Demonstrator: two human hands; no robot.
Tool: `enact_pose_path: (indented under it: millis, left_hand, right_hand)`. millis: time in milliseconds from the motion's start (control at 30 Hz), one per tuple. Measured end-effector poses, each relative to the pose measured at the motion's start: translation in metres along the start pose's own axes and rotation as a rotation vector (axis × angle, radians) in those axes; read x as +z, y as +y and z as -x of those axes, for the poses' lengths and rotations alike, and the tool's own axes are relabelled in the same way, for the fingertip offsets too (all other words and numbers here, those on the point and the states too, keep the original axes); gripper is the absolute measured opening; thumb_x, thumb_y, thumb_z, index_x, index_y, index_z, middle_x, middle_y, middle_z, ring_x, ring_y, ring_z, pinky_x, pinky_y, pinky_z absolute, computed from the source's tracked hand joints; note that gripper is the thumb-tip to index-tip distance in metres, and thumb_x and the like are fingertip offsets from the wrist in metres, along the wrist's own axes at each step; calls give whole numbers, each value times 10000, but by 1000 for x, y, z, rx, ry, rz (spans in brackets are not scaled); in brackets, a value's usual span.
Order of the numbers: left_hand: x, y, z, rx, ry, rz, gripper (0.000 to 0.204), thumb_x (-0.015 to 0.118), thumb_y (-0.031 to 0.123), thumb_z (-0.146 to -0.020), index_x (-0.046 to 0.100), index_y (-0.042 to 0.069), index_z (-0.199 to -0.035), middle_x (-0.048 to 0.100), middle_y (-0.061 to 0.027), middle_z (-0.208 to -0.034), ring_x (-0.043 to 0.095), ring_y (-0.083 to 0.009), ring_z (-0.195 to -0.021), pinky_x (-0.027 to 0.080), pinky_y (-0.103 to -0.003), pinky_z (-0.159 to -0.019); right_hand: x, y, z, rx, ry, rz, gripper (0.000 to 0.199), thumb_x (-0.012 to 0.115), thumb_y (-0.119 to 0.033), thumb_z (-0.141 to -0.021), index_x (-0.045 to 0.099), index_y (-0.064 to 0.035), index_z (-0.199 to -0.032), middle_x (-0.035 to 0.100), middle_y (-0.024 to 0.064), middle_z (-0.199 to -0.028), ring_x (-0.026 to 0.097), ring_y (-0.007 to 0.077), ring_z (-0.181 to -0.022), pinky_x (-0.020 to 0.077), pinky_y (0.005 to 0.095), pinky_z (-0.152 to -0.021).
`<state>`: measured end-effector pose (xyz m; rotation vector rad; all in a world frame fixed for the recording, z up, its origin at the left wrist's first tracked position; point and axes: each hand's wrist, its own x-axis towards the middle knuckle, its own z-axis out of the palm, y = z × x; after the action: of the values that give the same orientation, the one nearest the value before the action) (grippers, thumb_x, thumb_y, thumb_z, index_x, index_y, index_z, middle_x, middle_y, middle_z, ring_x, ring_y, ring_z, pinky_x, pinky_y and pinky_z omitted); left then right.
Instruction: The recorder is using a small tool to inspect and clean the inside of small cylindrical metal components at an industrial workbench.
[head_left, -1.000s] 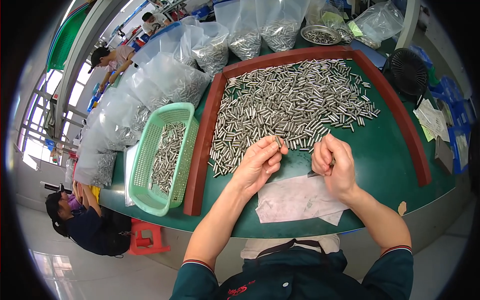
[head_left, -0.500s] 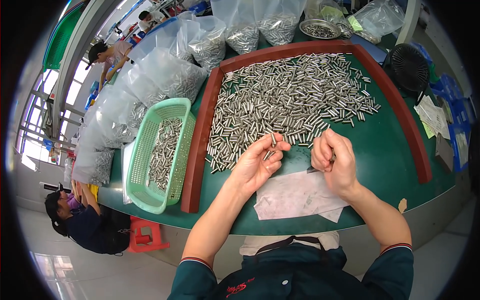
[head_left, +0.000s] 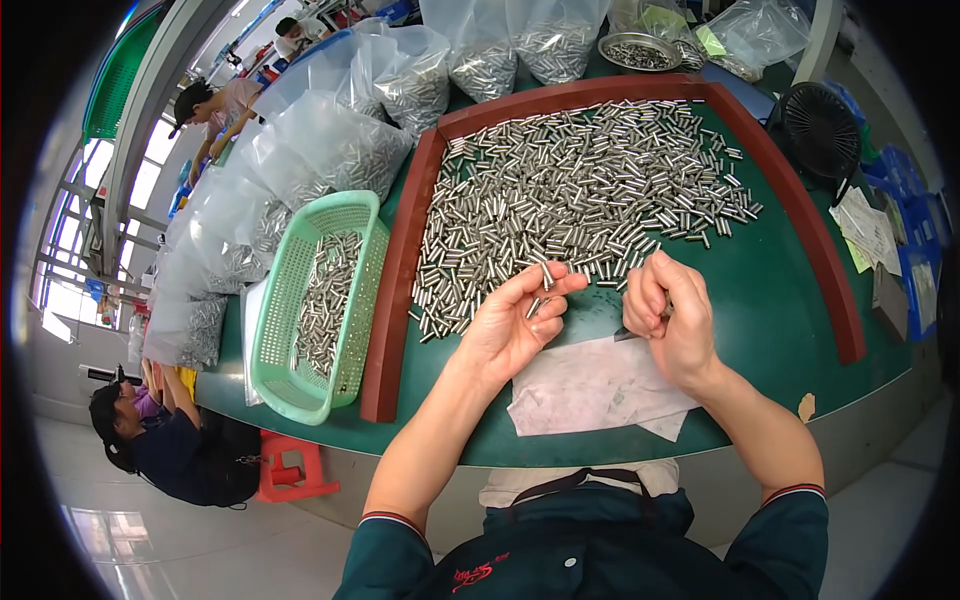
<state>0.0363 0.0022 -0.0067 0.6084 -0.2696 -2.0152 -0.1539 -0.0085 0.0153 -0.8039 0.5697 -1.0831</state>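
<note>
Between the thumb and fingers of my left hand (head_left: 508, 322) I pinch a short, shiny metal pin (head_left: 546, 276). A second pin (head_left: 533, 306) shows lower down, against the curled fingers. My right hand (head_left: 678, 315) is closed, its fingers folded in under the thumb; whatever it holds is hidden. Both hands hover near the front edge of a wide heap of metal pins (head_left: 570, 190), which lies loose on the green table (head_left: 790, 310). Beneath and between my wrists lies a stained whitish cloth (head_left: 590, 390).
A red-brown frame (head_left: 402, 270) borders the heap on three sides. Left of it stands a green basket (head_left: 350, 365) part-filled with pins. Clear bags of pins (head_left: 330, 150) line the table's far and left sides. A black fan (head_left: 818, 130) stands at right. Other people sit at left.
My left fingers have shifted slightly around the pins, the index finger reaching a little further right. My right hand stays closed in nearly the same place.
</note>
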Motion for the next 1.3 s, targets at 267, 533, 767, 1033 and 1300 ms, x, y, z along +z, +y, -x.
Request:
enact_pose_path:
  millis: [267, 533, 767, 1033, 1300]
  left_hand:
    - [3, -1, 6, -30, -22, -14, 193, 399, 165, -858, 473, 11, -771, 423, -59, -654, 352, -99, -540, 318, -187, -437]
    - [27, -7, 14, -41, 3, -1026, 176, 464, 120, -847, 575, -16, -861, 397, 56, -553, 314, -21, -488, 262, -180, -439]
    - [34, -35, 24, 393, -57, -1902, 161, 597, 81, -706, 564, 11, -847, 391, -60, -469, 399, -198, -406, 334, -298, -423]
    - [35, -33, 23, 356, 32, -2009, 83, 577, 60, -709, 507, 30, -743, 477, -106, -468, 492, -294, -434, 373, -390, -431]
    - [31, -36, 22, 392, 75, -1960, 72, 605, 32, -696, 537, 13, -688, 334, -42, -431, 331, -140, -370, 289, -283, -386]
  right_hand:
    - [1, 2, 3, 3, 3, -6, 384, 353, -234, -902, 305, -80, -553, 334, 2, -492, 247, 63, -431, 208, 219, -408]
    - [-4, 3, 0, -10, 6, -2, 398, 376, -254, -895, 312, -87, -540, 326, -11, -482, 237, 54, -422, 198, 217, -394]
    - [-3, 5, 3, -59, 4, -55, 414, 363, -271, -896, 305, -87, -530, 321, -8, -477, 247, 60, -428, 206, 216, -399]
    - [2, 4, 11, -147, -53, -63, 499, 225, -336, -943, 270, -118, -497, 259, -21, -421, 166, 74, -381, 180, 237, -386]
    - [0, 13, 11, -66, -35, -139, 502, 234, -339, -940, 248, -138, -480, 241, -40, -411, 162, 69, -383, 176, 235, -389]
